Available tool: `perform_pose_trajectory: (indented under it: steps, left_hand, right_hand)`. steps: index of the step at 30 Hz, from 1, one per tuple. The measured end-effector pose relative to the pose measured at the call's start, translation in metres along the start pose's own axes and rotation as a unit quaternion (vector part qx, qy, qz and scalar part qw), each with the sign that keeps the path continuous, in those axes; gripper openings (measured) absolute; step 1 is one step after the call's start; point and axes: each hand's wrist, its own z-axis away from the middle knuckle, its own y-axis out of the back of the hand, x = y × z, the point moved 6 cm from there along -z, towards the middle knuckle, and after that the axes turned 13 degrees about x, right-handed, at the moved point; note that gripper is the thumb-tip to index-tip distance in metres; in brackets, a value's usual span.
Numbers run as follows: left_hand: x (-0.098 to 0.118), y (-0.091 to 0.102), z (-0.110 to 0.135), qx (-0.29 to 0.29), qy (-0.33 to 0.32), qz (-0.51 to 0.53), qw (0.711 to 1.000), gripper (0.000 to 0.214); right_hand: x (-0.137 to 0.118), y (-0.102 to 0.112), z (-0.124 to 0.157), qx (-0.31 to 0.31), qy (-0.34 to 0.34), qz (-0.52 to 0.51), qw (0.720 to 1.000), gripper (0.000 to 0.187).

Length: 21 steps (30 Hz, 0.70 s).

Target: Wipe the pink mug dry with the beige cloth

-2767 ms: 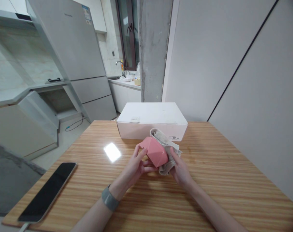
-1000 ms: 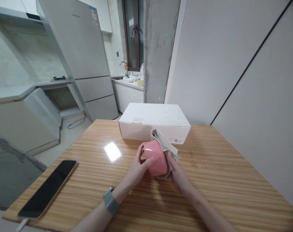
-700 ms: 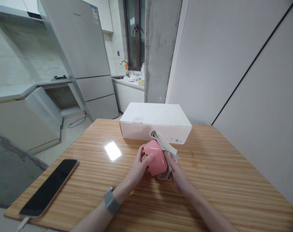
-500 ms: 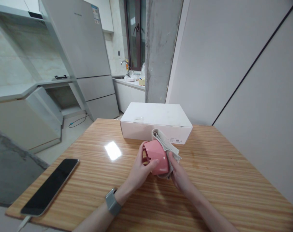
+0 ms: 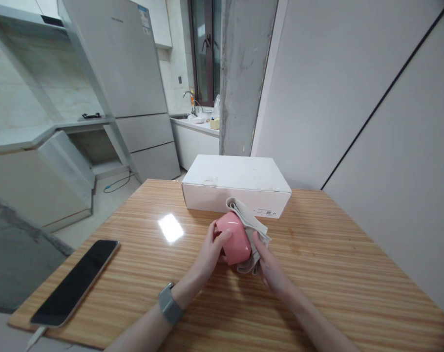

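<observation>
A glossy pink cup-like vessel (image 5: 238, 242) with rounded corners is tilted on its side above the table. My left hand (image 5: 215, 247) grips its left side, the thumb lying across the outer wall and the other fingers partly hidden behind it. My right hand (image 5: 267, 261) is closed on a folded light grey cloth (image 5: 256, 230), thumb on top. The cloth presses against the right side of the pink vessel, and its looped upper end sticks up in front of the white box. The vessel's inside is out of sight.
The white box (image 5: 236, 173) stands at the back of the wooden table (image 5: 339, 264), just beyond my hands. A black-screened phone (image 5: 77, 283) with a white cable lies at the left edge. Behind are a fridge (image 5: 134, 63) and a concrete pillar (image 5: 245, 73).
The pink vessel has turned slightly and shifted a little left, so its opening no longer shows. My left thumb has moved up and left on its wall. The cloth has shifted slightly left with it.
</observation>
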Motion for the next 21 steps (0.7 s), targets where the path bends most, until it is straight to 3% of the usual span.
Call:
perform_pose_trajectory:
  steps: [2,6,11,19,21]
  left_hand:
    - [0.001,-0.001,0.001,0.005,-0.009,0.002,1.000,0.057]
    - [0.015,-0.003,0.008,-0.013,-0.101,0.019,0.995,0.058]
    - [0.019,-0.001,0.015,-0.014,-0.130,-0.047,0.990,0.081]
    - [0.015,0.000,0.004,-0.007,-0.100,-0.007,0.995,0.063]
    - [0.016,-0.002,0.007,-0.026,-0.087,0.002,0.996,0.072]
  right_hand:
    - [0.001,0.003,-0.002,0.004,0.012,0.007,1.000,0.049]
    - [0.000,0.009,-0.003,0.035,0.018,0.026,0.999,0.052]
    - [-0.004,0.007,0.000,0.060,-0.011,0.004,0.998,0.052]
    - [-0.013,-0.008,0.007,0.031,-0.042,-0.041,0.998,0.048]
    - [-0.015,-0.008,0.009,0.033,-0.050,-0.047,0.997,0.047]
